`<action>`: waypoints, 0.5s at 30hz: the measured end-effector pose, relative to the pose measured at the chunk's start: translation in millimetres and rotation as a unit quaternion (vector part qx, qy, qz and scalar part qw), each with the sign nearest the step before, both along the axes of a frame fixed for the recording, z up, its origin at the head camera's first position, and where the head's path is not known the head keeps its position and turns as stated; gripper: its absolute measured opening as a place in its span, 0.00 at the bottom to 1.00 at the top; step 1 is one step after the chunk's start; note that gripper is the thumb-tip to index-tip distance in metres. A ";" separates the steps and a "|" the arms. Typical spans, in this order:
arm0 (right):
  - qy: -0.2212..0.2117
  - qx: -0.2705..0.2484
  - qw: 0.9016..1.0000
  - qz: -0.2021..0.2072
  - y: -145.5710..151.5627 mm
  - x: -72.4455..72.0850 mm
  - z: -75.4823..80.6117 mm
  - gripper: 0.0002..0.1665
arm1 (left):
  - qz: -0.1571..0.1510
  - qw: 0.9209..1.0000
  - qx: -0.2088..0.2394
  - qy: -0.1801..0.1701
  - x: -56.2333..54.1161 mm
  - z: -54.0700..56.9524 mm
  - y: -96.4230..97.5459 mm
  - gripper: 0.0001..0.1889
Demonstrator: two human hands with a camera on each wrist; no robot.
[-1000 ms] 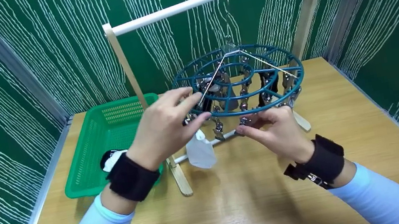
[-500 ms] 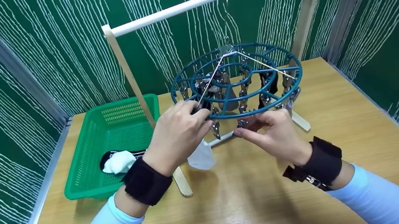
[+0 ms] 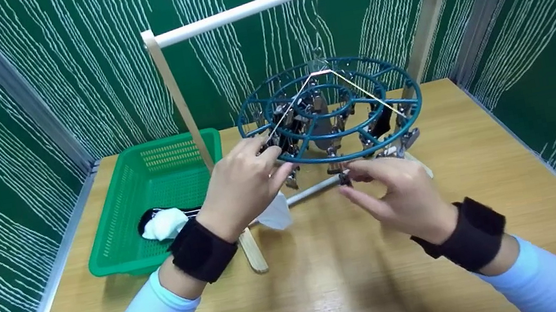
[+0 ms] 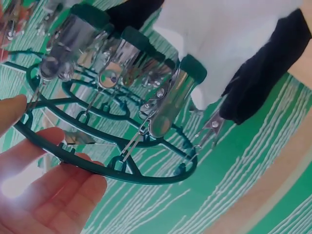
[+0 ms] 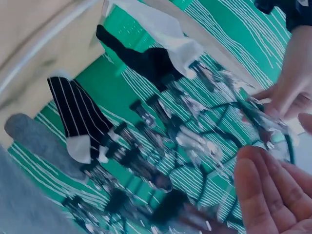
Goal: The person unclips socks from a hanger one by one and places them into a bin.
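A round dark-teal drying hanger (image 3: 355,155) with metal clips hangs from a white bar. At its near left, my left hand (image 3: 244,183) grips the rim; in the left wrist view its thumb and fingers (image 4: 73,187) lie on either side of the rim. Under the near edge, a clip (image 3: 345,178) dangles beside my right hand (image 3: 402,194), whose thumb and fingers are spread apart. The right wrist view shows these fingers (image 5: 258,190) nearly straight. Clipped socks hang below the ring: a white one (image 5: 156,24), a black one (image 5: 151,66), a striped one (image 5: 80,112) and a grey one (image 5: 41,141).
A green basket (image 3: 100,250) stands at the left, with a white and black bundle of socks (image 3: 167,223) in it. The wooden stand's left leg (image 3: 254,252) rises beside the basket. Green walls with white streaks surround the wooden table (image 3: 316,309).
My left hand has moved down and right and taken hold of the rim. The right hand has loosened from a clip and shifted slightly right. The hanger has tilted and turned a little.
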State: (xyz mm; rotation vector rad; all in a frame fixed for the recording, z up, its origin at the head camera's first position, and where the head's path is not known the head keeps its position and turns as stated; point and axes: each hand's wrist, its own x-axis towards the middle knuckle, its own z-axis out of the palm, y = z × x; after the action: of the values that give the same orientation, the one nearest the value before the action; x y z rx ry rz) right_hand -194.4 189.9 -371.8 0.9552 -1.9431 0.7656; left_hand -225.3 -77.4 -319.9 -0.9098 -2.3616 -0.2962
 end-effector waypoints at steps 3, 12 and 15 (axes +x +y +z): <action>0.044 -0.029 0.999 -0.005 6.1 5.7 7.4 0.25 | 0.009 1.000 0.001 -0.010 -2.3 -1.0 -1.8 0.16; 0.058 -0.095 0.993 -0.049 37.7 0.7 27.0 0.28 | 0.056 0.997 -0.017 -0.040 -4.2 1.8 -6.0 0.18; 0.018 -0.078 0.995 -0.067 51.1 -2.3 32.7 0.35 | 0.064 0.997 -0.020 -0.049 -5.2 2.7 -6.5 0.18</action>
State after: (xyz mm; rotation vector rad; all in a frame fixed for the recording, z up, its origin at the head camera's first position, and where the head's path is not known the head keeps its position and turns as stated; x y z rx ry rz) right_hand -196.7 241.0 -339.1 0.7324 -1.8645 0.8043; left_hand -230.5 -83.9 -317.2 -0.7740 -2.5109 -0.2486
